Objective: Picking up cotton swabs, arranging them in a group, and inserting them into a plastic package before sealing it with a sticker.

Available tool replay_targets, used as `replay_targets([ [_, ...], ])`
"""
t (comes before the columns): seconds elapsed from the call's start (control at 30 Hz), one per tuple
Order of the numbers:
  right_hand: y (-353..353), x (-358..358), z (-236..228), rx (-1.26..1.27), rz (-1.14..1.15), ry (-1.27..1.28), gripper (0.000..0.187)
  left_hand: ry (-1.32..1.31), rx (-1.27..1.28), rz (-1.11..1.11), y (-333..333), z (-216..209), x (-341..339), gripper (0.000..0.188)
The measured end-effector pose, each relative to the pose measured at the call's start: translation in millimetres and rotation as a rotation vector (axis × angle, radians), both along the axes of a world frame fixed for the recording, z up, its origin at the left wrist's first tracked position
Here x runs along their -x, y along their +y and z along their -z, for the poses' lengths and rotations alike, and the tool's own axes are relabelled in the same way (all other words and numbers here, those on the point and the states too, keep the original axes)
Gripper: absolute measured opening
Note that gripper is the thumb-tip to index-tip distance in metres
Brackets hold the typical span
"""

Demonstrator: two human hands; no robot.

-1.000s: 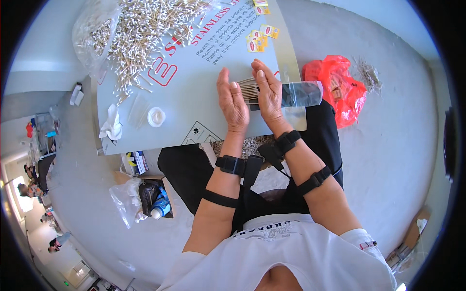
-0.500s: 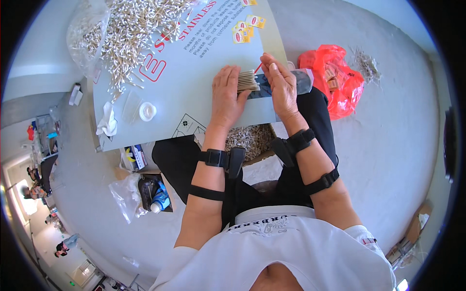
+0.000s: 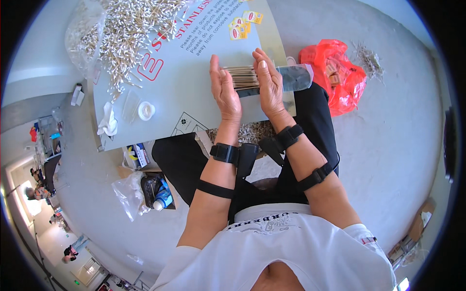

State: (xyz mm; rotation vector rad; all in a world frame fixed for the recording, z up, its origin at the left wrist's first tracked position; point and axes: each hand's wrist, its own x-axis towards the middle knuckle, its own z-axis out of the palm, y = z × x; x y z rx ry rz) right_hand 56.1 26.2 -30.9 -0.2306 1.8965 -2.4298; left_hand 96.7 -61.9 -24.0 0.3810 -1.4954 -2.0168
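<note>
A neat row of cotton swabs [image 3: 243,77] lies side by side near the table's right part, on a dark, shiny strip [image 3: 297,80] that reaches past the table edge. At the row's left end my left hand [image 3: 226,94] stands on edge, fingers stretched out and palm facing the swab tips. Opposite it, my right hand [image 3: 270,89] is flat and upright at the right end, its fingers straight. The row sits between both palms; neither hand's fingers wrap round it. A big loose heap of cotton swabs [image 3: 121,46] spreads over the far left of the table [image 3: 184,97].
Small yellow-and-white labels [image 3: 239,33] lie at the far side. A round white lid [image 3: 146,110] and crumpled tissue [image 3: 108,122] are near the left edge. On the floor right is a red plastic bag [image 3: 347,77]; a box of swabs [image 3: 245,132] stands below the table edge.
My left hand has turned from lying palm-down over the swabs to standing on edge at their left end. The right hand has moved slightly left to their right end, exposing more swabs.
</note>
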Motion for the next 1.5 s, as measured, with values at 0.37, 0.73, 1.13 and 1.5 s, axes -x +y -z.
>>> replay_targets([
  [0.37, 15.2, 4.1, -13.3, 0.256, -0.067, -0.252, 0.049, -0.553, 1.558, 0.292, 2.6, -14.7, -35.2, 0.082],
  [0.73, 22.0, -0.4, -8.7, 0.112, -0.114, -0.13, 0.046, -0.582, 1.575, 0.239, -3.0, -17.0, -21.9, 0.086],
  [1.13, 20.8, 1.7, -1.6, 0.082, -0.097, -0.099, 0.046, -0.341, 1.254, 0.1, -13.3, -8.1, -8.0, 0.063],
  [1.5, 2.7, 10.7, 3.5, -0.012, -0.015, 0.028, 0.046, -0.182, 0.354, 0.119, -4.9, -2.6, 0.6, 0.059],
])
